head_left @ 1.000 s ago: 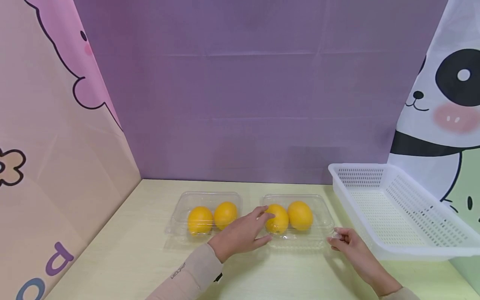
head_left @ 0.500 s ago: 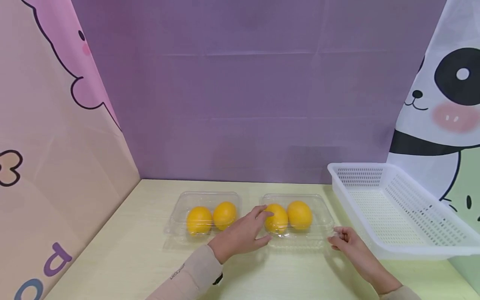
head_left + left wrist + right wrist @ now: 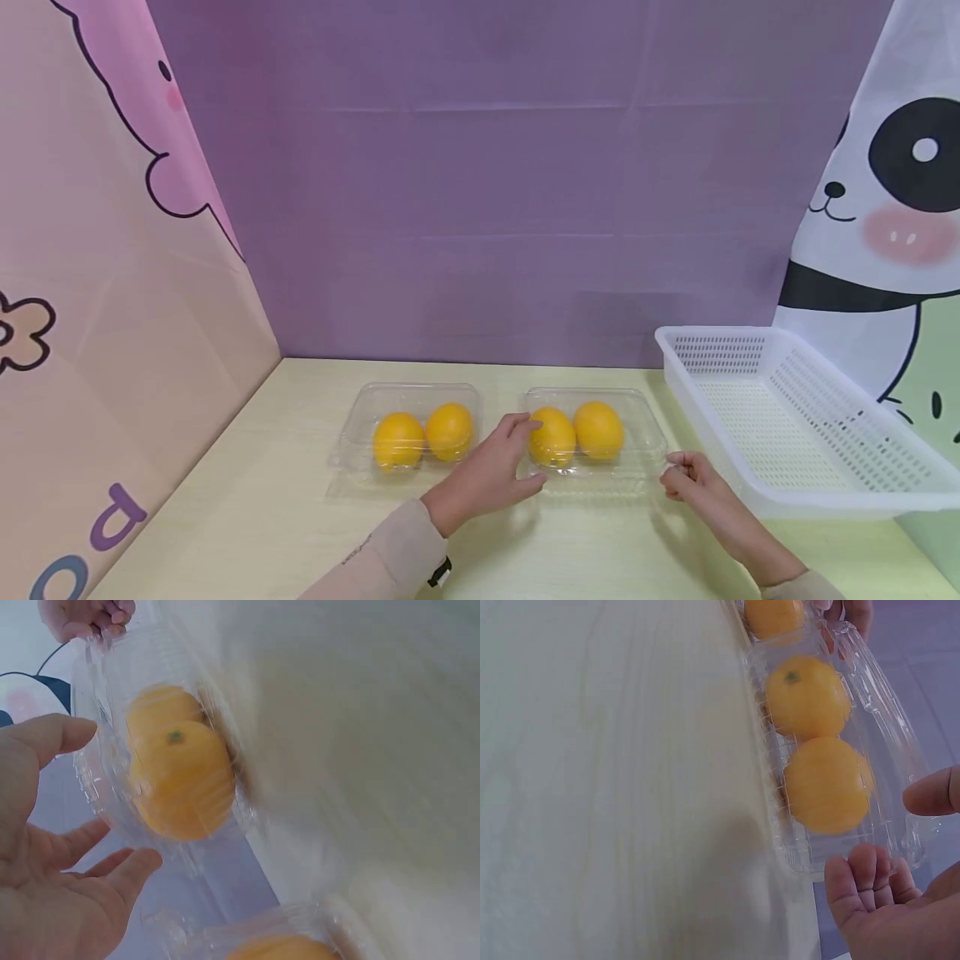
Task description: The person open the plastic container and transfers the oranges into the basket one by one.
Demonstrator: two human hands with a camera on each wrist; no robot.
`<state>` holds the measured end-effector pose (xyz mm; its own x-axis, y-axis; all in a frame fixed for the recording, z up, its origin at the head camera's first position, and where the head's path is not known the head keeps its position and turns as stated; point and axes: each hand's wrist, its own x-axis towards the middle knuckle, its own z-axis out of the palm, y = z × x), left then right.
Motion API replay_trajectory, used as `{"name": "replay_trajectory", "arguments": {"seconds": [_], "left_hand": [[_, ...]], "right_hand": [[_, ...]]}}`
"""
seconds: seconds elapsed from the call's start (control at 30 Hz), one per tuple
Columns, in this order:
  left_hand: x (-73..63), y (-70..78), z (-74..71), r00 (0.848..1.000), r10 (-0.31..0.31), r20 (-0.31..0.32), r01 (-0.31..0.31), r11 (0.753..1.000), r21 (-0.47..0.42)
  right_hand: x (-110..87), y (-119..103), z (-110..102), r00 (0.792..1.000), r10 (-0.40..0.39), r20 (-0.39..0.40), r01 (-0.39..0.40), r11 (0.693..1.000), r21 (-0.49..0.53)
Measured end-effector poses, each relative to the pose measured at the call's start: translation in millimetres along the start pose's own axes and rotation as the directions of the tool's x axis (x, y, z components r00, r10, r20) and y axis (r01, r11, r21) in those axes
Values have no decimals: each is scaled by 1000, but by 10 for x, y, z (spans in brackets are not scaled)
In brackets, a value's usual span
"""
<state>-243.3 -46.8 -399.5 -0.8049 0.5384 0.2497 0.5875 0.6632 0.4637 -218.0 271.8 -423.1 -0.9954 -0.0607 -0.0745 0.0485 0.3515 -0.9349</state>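
Two clear plastic clamshell boxes stand side by side on the table in the head view. The right-hand box [image 3: 637, 417] contains two oranges [image 3: 598, 431]; the left-hand box [image 3: 390, 398] also contains two oranges [image 3: 398, 441]. My left hand [image 3: 483, 479] is at the right-hand box's left end, thumb spread from fingers; in the left wrist view a gap shows between thumb and box, and fingertip contact is unclear. My right hand [image 3: 701, 492] pinches that box's front right corner with curled fingers. In the right wrist view those fingers [image 3: 862, 866] lie against the box's end.
A white perforated plastic basket [image 3: 750, 492] stands at the right, close beside my right hand. The pale wooden table [image 3: 247, 517] ends at a purple backdrop [image 3: 480, 208]. Printed cartoon cloths hang along both sides.
My left hand has drawn back slightly from the orange side of the right-hand box. My right fingers have curled a little more at its corner. Boxes and basket look unmoved.
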Motion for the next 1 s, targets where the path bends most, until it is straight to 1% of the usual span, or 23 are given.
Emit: {"name": "replay_trajectory", "arguments": {"seconds": [0.1,0.2,0.33,0.57,0.83,1.0], "left_hand": [[-5,5,14,1000,-12,-17,12,999,-30],[-12,12,28,999,-41,-20,39,997,-74],[-22,25,59,996,-82,-28,77,987,-141],[-41,52,121,989,-132,-72,114,970,-217],[-47,51,140,983,-168,-71,145,956,-255],[-60,48,152,977,-203,-65,175,937,-302]], "right_hand": [[2,-3,-4,1000,-5,3,5,1000,-6],[5,3,-6,1000,-3,7,3,1000,-7],[8,15,-7,1000,0,9,0,1000,-4],[9,20,0,1000,-10,4,10,1000,-4],[13,29,-6,1000,-12,9,13,1000,-15],[-5,-8,-4,1000,-9,12,9,999,-32]]}}
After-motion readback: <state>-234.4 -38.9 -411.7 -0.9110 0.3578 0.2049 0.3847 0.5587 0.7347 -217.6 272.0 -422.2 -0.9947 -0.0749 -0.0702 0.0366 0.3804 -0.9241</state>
